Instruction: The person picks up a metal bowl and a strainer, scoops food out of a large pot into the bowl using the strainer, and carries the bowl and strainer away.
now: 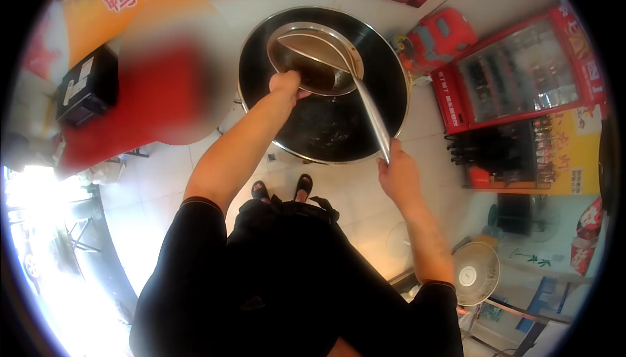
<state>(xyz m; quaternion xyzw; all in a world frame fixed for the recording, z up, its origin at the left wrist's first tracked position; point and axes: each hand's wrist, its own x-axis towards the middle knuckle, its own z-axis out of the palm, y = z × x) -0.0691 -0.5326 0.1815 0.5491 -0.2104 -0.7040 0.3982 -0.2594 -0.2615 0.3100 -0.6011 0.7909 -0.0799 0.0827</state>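
Observation:
My left hand [285, 86] grips the near-left rim of a round metal bowl [357, 76], thumb on top. The bowl is over the far part of a big dark pot [319, 129] with a shiny rim, and brownish liquid shows inside the bowl. My right hand [399, 173] is closed round the end of the long handle of a large metal ladle [373, 117]. Its wide head lies across the bowl's opening. Dark liquid with small bubbles or specks shows in the pot below.
A red-framed display fridge [515, 70] stands at the right, with a red machine [442, 39] beside it. Lower right is a round fan [474, 273]. At the left, a black box [88, 86] sits by a red-covered surface [98, 138], partly blurred. Tiled floor [160, 187] surrounds the pot.

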